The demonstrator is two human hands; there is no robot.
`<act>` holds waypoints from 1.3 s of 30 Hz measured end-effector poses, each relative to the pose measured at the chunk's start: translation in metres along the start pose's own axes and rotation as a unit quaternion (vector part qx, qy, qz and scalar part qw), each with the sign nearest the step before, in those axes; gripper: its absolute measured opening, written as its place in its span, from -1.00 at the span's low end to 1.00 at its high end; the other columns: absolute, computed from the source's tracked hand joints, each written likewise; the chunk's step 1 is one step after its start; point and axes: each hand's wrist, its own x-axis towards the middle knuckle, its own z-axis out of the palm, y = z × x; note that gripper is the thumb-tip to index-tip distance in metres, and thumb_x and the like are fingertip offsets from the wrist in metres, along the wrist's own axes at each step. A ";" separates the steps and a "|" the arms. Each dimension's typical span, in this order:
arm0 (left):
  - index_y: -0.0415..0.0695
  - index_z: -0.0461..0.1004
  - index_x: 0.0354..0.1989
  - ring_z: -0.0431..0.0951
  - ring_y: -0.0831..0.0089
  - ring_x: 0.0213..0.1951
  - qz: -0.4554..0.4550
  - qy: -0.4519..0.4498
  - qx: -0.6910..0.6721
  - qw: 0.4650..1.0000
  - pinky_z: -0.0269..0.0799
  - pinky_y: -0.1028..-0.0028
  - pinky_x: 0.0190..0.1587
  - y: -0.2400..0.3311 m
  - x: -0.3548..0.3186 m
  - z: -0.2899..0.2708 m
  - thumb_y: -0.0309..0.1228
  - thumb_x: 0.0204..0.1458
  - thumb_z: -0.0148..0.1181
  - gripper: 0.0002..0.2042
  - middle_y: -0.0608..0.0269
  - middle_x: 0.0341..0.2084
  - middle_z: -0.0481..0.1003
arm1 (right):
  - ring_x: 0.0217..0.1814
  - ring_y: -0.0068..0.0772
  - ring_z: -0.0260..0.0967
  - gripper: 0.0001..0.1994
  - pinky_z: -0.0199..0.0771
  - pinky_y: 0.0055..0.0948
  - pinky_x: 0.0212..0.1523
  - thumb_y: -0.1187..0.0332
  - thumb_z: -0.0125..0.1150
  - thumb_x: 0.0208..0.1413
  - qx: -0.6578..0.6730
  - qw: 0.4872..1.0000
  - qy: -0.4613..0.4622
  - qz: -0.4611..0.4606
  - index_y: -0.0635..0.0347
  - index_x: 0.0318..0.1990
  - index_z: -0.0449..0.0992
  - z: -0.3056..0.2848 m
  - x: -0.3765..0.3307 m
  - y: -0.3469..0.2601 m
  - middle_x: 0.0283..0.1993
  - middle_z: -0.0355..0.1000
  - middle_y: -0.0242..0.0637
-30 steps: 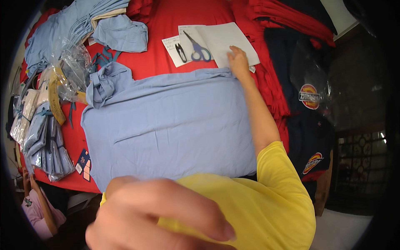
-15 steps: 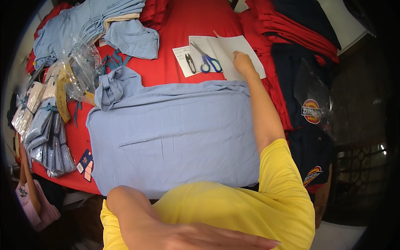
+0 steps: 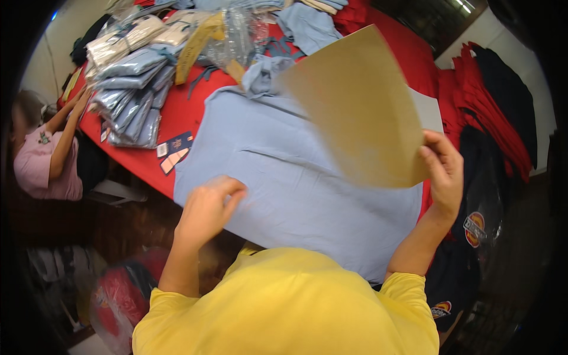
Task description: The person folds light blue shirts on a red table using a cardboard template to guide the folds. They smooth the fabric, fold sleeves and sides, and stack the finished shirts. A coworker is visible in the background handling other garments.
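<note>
A light blue garment (image 3: 260, 177) is spread flat on the red-covered table in front of me. Over its right part, my right hand (image 3: 444, 174) pinches a brown cardboard sheet (image 3: 355, 112) by the near right edge, thumb on one face. The sheet is tilted up and slightly blurred. My left hand (image 3: 207, 207) hovers by the garment's near left edge, fingers bent and thumb apart, with nothing in it. Behind the cardboard a corner of white paper (image 3: 429, 112) sticks out; the scissors and thread snips are hidden. Hang tags (image 3: 174, 148) lie beside the garment's left edge.
Bagged folded garments (image 3: 133, 89) are piled at the left, beside a yellow measuring tape (image 3: 198, 44) and clear plastic (image 3: 234, 41). Red and navy clothes (image 3: 491, 106) stack up at the right. Another person (image 3: 47, 160) is at the table's left edge.
My right hand has come from the white paper toward me with the cardboard sheet raised. My left hand has moved from close to my body to the garment's near left edge. The view has turned.
</note>
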 end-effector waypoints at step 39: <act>-0.11 0.47 -0.10 0.31 0.09 0.09 0.019 0.243 0.093 0.965 0.18 0.13 0.17 -0.127 0.013 0.057 -0.37 -0.04 0.23 -0.70 0.10 -0.03 0.38 | -0.19 0.07 0.40 -0.85 0.38 -0.17 -0.18 0.55 0.14 0.03 -0.296 0.937 -0.128 -0.130 0.25 -0.21 0.53 0.284 0.099 0.133 -0.27 0.44 -0.04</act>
